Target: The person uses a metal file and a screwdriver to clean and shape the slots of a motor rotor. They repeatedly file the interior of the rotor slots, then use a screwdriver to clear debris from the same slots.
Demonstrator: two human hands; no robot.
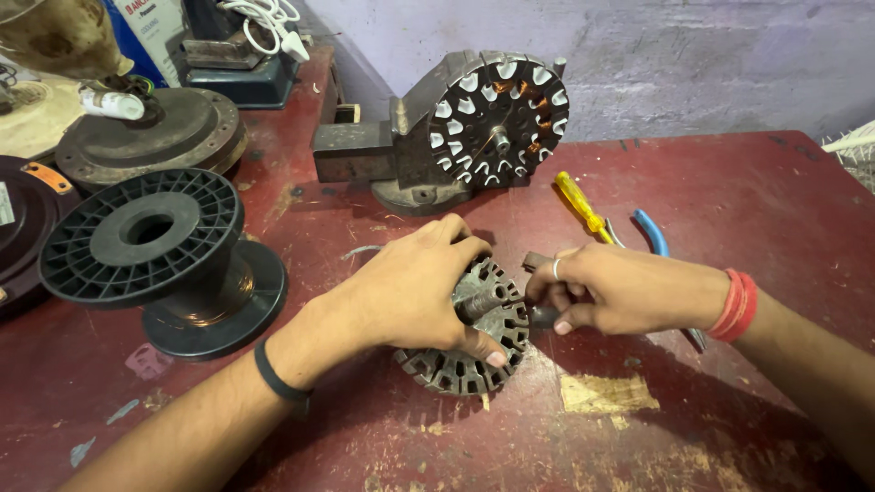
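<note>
Left edge of worktop (775, 210): black plastic spool (150, 260), empty, standing on one flange.

Back middle: second stator (497, 118) with copper windings, clamped upright in a grey vise (383, 155).

Front middle: left hand (410, 292) clamps the bare slotted stator core (474, 333), fingers (474, 344) curled over its rim, core tilted on the worktop.

Right hand (615, 290), fingers closed narrow on a dark metal piece (538, 262) at the core's shaft; what it is, cannot tell.

Step judged: working at the shaft end. Next move calls for a steady left-hand hold.

Behind the right hand: yellow screwdriver (581, 205), blue-handled pliers (652, 232).
</note>
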